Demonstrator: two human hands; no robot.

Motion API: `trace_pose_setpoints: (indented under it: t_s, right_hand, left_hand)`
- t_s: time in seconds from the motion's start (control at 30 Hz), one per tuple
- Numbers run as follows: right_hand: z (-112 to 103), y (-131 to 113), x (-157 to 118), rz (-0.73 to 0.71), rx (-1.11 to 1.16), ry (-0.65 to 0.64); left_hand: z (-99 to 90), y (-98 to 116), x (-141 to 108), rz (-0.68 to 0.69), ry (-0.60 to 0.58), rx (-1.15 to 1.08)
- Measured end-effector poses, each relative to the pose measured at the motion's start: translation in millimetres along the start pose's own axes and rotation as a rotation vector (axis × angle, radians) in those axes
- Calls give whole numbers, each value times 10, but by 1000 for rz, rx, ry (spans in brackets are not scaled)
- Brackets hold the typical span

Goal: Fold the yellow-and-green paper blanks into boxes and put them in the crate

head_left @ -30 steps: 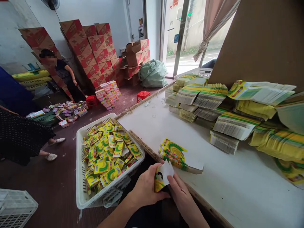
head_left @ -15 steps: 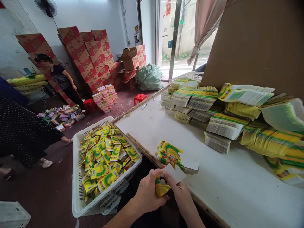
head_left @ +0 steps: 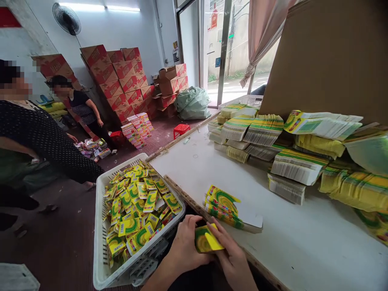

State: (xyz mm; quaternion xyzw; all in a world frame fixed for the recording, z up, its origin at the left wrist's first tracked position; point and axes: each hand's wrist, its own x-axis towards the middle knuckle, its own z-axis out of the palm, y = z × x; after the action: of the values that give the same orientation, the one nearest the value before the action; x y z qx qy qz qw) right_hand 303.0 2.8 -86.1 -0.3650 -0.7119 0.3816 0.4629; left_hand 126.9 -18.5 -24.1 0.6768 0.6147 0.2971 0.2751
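Between my two hands, at the near edge of the white table, is a small yellow and green card box (head_left: 202,239). My left hand (head_left: 185,245) is closed round its left side. On its right, my right hand (head_left: 228,249) has its fingers on a bright yellow flap that sticks out from the box. Just beyond my hands a small stack of flat printed cartons (head_left: 224,202) lies on the table, fanned out. Left of my hands stands a white plastic basket (head_left: 101,246), heaped with folded yellow boxes (head_left: 136,210).
Bundles of flat cartons (head_left: 298,163) are piled on the table's far right, against a large brown board (head_left: 327,60). Two people (head_left: 45,133) stand at the left. Red-brown cardboard boxes (head_left: 112,83), a green sack (head_left: 192,103) and a red stool (head_left: 181,130) occupy the floor beyond.
The white flap that stood up between my hands has gone from view; a yellow flap shows instead. My view has tilted up, and the person in the dotted dress has more of the body in view.
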Motion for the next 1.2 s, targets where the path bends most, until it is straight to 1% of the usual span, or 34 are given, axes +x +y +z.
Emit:
trace_pose_setpoints:
  t_s: [0.07,0.17,0.27,0.33,0.43,0.5,0.57,0.63,0.67,0.7,0.73,0.77,0.83,0.87,0.9,0.93,0.97,1.03,1.1,1.2]
  right_hand:
    - [-27,41,29,-13,6,28]
    - [-46,-6,51,-4,-31,-59]
    - [-131,-122,91,37,-76,-127]
    - [-247,-202,136,51,-58,-188]
    - [-380,-296,197,83,-5,-268]
    - [-355,-338,214,126,-7,-228]
    - [-250,-366,218,156,-25,-125]
    - [-148,-381,235,158,-30,-48]
    - [-128,-378,256,146,-38,-25]
    - [-136,-366,288,124,-62,0]
    - [-173,-342,330,98,-110,36]
    - [-233,-303,378,73,-185,86]
    - [-386,-184,480,47,-408,211]
    - [-456,-111,524,57,-532,245]
    - [-512,-34,561,72,-642,240]
    - [-549,40,587,89,-734,220]
    - [-566,104,603,100,-802,190]
    - [-554,194,610,101,-869,148]
    - [-512,224,596,90,-883,157]
    - [-455,194,572,97,-887,193]
  left_hand:
    - [-100,36,15,-18,35,26]
    - [-200,62,24,-7,51,-7]
    - [-233,57,19,-11,32,-16]
    - [-238,55,15,-20,4,-39]
    - [-225,79,15,9,-14,-65]
    - [-204,113,16,40,12,-40]
    - [-198,134,16,61,48,0]
    - [-246,106,14,63,69,36]
    - [-300,63,14,52,90,59]
    - [-375,-1,14,30,142,97]
    - [-467,-83,14,-6,232,155]
    - [-570,-180,14,-53,354,225]
    - [-768,-385,9,-161,633,385]
    - [-841,-477,2,-194,714,431]
    - [-886,-553,-7,-206,754,454]
    - [-898,-607,-17,-198,746,450]
    - [-879,-637,-26,-174,705,423]
    - [-767,-622,-35,-115,582,325]
    - [-610,-530,-24,-82,460,199]
    - [-407,-326,19,-58,307,20]
